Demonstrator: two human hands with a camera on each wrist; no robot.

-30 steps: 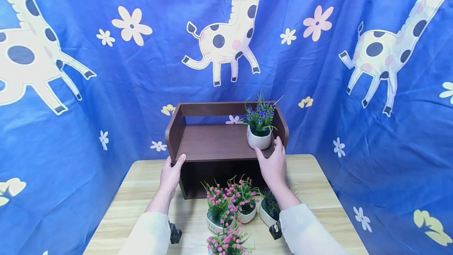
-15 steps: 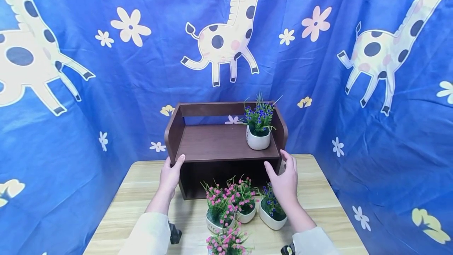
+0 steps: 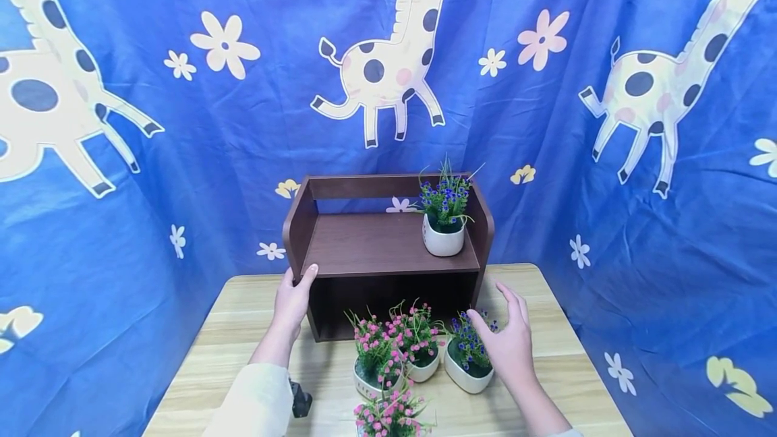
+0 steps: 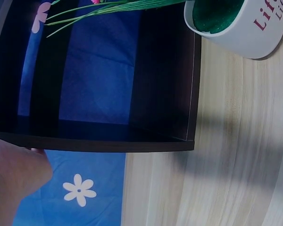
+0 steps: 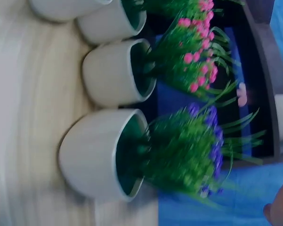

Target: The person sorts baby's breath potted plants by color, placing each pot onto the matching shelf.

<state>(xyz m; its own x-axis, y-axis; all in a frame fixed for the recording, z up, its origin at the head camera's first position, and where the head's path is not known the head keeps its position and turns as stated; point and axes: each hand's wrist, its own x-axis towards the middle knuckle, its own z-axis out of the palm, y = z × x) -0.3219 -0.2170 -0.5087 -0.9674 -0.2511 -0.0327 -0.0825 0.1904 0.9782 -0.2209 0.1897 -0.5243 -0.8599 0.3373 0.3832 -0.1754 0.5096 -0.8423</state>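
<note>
A dark brown two-tier shelf (image 3: 364, 245) stands at the back of the table. My left hand (image 3: 293, 299) grips its left side at the upper board's front corner, thumb on top. On the right end of the upper board sits a white pot of blue artificial flowers (image 3: 444, 241). My right hand (image 3: 511, 349) is off the shelf, fingers spread and holding nothing, just right of a second blue-flowered pot (image 3: 469, 377) on the table. In the right wrist view that potted plant (image 5: 96, 155) appears close up, slightly blurred, with only a bit of the hand (image 5: 280, 207) showing.
Pink-flowered pots (image 3: 367, 384), (image 3: 423, 371) stand before the shelf's lower compartment, and another pink plant (image 3: 391, 417) is cut off at the bottom. The light wood table (image 3: 546, 315) extends on both sides. A blue giraffe-print curtain (image 3: 261, 140) surrounds it.
My right hand has come away from the pot on the upper board, moving down and right to beside the blue-flowered pot on the table. The left hand has stayed on the shelf.
</note>
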